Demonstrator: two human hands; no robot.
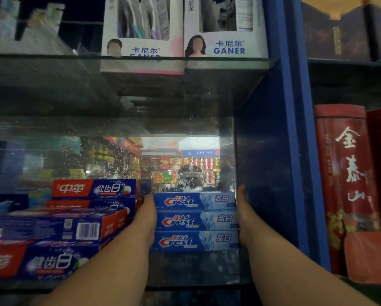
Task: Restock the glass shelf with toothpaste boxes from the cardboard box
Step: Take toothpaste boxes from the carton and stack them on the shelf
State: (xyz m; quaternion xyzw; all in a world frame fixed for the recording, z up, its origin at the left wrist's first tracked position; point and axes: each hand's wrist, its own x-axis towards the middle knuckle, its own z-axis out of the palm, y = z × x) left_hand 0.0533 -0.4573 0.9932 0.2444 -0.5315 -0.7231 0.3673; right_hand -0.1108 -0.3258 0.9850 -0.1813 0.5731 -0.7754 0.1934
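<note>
toothbrush display boxes (185, 44) above, red tins (346, 173) right

Brand names and Chinese print on boxes and a tin

Three stacked blue toothpaste boxes (195, 220) each read "Crest" with 佳洁士 and 盐白. The red-and-blue toothpaste boxes (94, 188) to their left read 中華 and 健齿白; one shows a barcode (88, 230). Two white toothbrush boxes (226, 27) above read 卡尼尔 "GANER". The red tin (346, 173) at right reads 金泰山.
</note>
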